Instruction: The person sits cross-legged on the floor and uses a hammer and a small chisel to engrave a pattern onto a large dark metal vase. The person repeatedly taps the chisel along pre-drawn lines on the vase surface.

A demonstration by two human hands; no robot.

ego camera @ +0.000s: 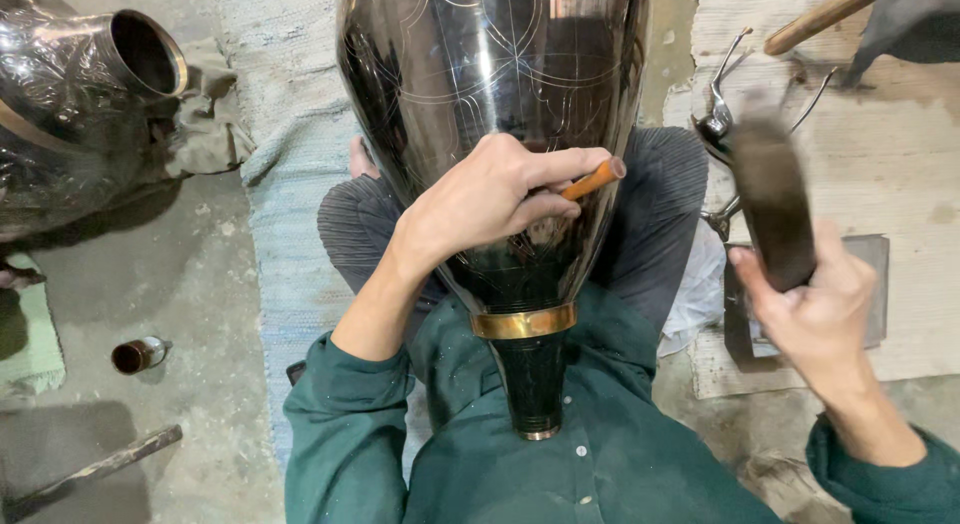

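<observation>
Head view: left hand on vase; right hand apart.

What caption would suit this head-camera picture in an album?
Left hand holds an orange-handled tool to a dark engraved vase; right hand raises a mallet.

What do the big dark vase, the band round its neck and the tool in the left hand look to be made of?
Vase: likely polished dark metal; it gives mirror-like reflections and bears fine scratched line patterns. Band: brass-coloured metal with a dull golden shine. Tool in the left hand: orange-brown, probably a wooden handle; its tip is hidden.
</observation>
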